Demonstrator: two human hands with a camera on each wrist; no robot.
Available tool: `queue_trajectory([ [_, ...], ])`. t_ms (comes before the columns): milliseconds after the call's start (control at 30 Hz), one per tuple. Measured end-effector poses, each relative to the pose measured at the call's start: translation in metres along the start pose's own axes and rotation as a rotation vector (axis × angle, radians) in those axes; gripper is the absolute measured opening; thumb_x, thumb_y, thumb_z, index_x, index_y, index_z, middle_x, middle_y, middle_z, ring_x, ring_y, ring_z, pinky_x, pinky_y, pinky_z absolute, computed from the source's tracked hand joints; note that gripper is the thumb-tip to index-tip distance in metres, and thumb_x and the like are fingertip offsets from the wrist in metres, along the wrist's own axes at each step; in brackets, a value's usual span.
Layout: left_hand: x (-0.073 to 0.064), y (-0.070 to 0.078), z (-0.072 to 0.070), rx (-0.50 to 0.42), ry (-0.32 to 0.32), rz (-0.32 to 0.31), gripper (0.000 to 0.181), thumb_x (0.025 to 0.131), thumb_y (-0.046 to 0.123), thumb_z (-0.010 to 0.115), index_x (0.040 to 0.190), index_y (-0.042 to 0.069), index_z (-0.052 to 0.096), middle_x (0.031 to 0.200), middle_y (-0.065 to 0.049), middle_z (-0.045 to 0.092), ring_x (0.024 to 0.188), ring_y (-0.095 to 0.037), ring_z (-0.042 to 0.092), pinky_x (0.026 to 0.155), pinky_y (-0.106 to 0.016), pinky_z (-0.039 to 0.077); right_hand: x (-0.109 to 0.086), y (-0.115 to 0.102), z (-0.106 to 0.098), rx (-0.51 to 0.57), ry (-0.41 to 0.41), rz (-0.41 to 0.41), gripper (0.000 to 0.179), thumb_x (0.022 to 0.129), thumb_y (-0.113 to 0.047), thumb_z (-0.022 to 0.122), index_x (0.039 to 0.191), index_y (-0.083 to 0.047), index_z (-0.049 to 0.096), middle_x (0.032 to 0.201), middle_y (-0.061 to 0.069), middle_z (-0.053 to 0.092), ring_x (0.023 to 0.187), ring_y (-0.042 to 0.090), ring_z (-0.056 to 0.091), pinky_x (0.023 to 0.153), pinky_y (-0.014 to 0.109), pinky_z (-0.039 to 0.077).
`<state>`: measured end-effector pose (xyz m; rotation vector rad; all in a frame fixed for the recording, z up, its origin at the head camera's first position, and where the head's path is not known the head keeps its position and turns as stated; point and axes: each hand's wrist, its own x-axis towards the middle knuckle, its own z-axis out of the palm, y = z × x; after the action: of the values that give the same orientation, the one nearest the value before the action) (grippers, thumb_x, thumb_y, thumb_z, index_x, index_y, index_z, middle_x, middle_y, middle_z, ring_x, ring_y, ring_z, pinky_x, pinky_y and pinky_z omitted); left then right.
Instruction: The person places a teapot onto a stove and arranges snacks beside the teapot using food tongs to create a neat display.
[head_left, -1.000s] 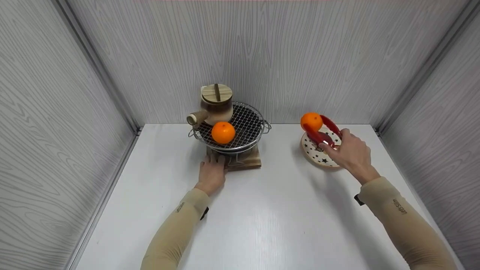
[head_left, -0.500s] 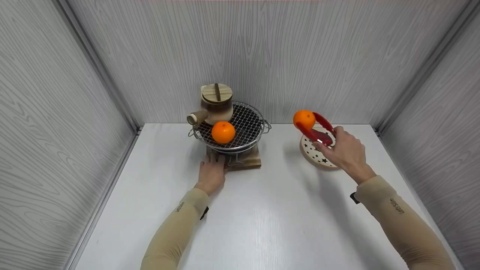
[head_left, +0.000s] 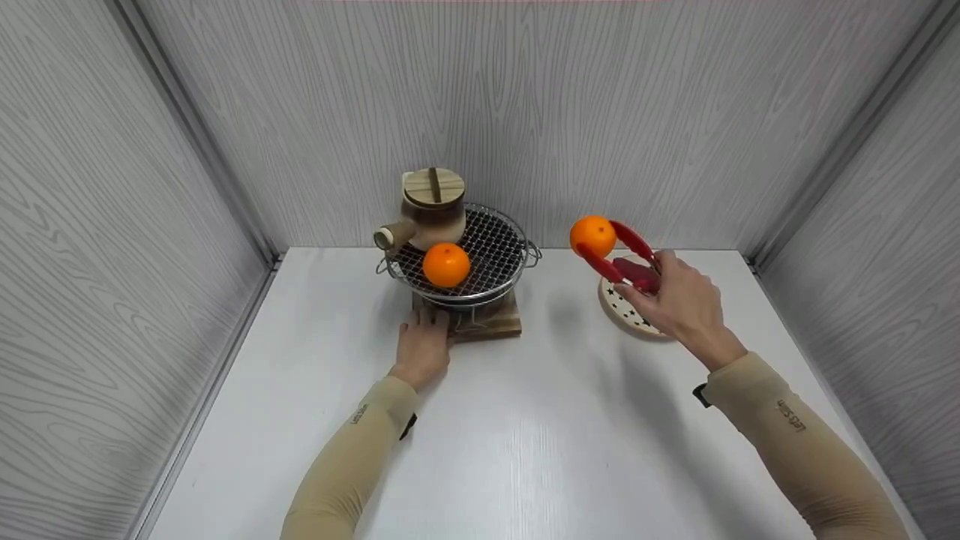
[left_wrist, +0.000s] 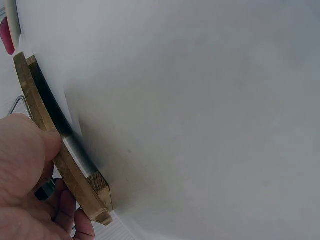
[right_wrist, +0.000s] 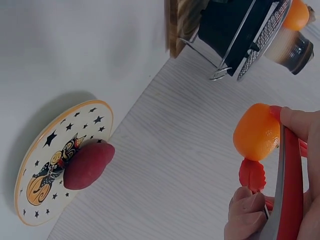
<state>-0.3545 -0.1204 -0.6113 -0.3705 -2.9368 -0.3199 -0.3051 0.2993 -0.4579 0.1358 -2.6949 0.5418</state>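
Note:
My right hand (head_left: 684, 306) grips a pair of red tongs (head_left: 631, 237), which clamp an orange (head_left: 592, 236) in the air between grill and plate. A dark red sweet potato (right_wrist: 89, 164) lies on the star-patterned plate (right_wrist: 70, 198), behind the tongs in the head view. My left hand (head_left: 423, 346) holds the front left corner of the wooden board (head_left: 499, 324), with thumb and fingers on its edge. Above the board stands a small grill with a round wire rack (head_left: 491, 247). On the rack sit another orange (head_left: 446, 265) and a brown-and-cream teapot (head_left: 439, 223) with a wooden lid.
The white table (head_left: 525, 435) is enclosed by grey wood-grain walls (head_left: 540, 120) at the back and both sides. A wire handle (head_left: 533, 255) juts from the rack's right side. The teapot's side handle (head_left: 393, 236) sticks out over the rack's left rim.
My right hand has moved left with the tongs, carrying the orange off from above the plate towards the grill and slightly up in the head view. The left hand stays put.

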Motion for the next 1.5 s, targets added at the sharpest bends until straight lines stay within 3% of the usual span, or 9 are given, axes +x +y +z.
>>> queue_trajectory([
  [467,0.0,0.0,0.0,-0.002,0.01,-0.001,0.052,0.11,0.03,0.072,0.152,0.002,0.058,0.151,-0.033,0.059,0.138,-0.052,0.057,0.105,-0.065,0.054,0.0,-0.023,0.0,0.013,-0.002,-0.064,0.073,0.097,-0.058,0.081,0.137,0.0,0.064,0.113,0.022,0.081,0.085,0.04,0.074,0.076,0.061,0.068],
  [667,-0.001,-0.001,0.0,-0.01,-0.007,-0.004,0.054,0.11,0.03,0.072,0.153,0.002,0.057,0.156,-0.035,0.056,0.142,-0.054,0.055,0.109,-0.067,0.054,0.001,-0.034,0.002,0.004,-0.008,-0.069,0.067,0.096,-0.059,0.079,0.131,-0.003,0.067,0.098,0.015,0.076,0.078,0.034,0.067,0.067,0.048,0.059],
  [800,-0.002,-0.002,0.0,-0.031,0.004,0.001,0.054,0.109,0.029,0.072,0.153,0.001,0.056,0.168,-0.038,0.046,0.148,-0.056,0.052,0.11,-0.068,0.053,0.002,-0.04,0.005,0.013,-0.025,-0.076,0.065,0.097,-0.061,0.078,0.125,-0.004,0.066,0.091,0.012,0.07,0.075,0.029,0.06,0.066,0.038,0.046],
  [933,-0.002,-0.002,0.0,-0.039,0.005,0.003,0.055,0.11,0.027,0.071,0.155,0.001,0.054,0.177,-0.037,0.034,0.154,-0.056,0.049,0.11,-0.069,0.053,0.003,-0.046,0.008,-0.003,-0.039,-0.101,0.068,0.097,-0.063,0.079,0.127,-0.004,0.064,0.094,0.013,0.071,0.075,0.029,0.061,0.066,0.038,0.048],
  [1133,-0.002,-0.002,0.002,-0.037,0.03,0.012,0.055,0.109,0.027,0.072,0.155,0.002,0.055,0.168,-0.036,0.046,0.146,-0.054,0.054,0.108,-0.069,0.054,0.004,-0.054,0.01,-0.002,-0.051,-0.105,0.073,0.095,-0.062,0.081,0.137,-0.005,0.064,0.099,0.014,0.074,0.077,0.031,0.063,0.066,0.041,0.053],
  [1500,-0.001,-0.004,0.005,-0.043,0.065,0.019,0.054,0.108,0.026,0.074,0.153,0.002,0.056,0.166,-0.037,0.048,0.144,-0.055,0.055,0.105,-0.069,0.055,0.006,-0.066,0.014,0.011,-0.094,-0.141,0.072,0.095,-0.061,0.081,0.135,-0.004,0.065,0.092,0.013,0.072,0.073,0.028,0.059,0.064,0.036,0.044],
])
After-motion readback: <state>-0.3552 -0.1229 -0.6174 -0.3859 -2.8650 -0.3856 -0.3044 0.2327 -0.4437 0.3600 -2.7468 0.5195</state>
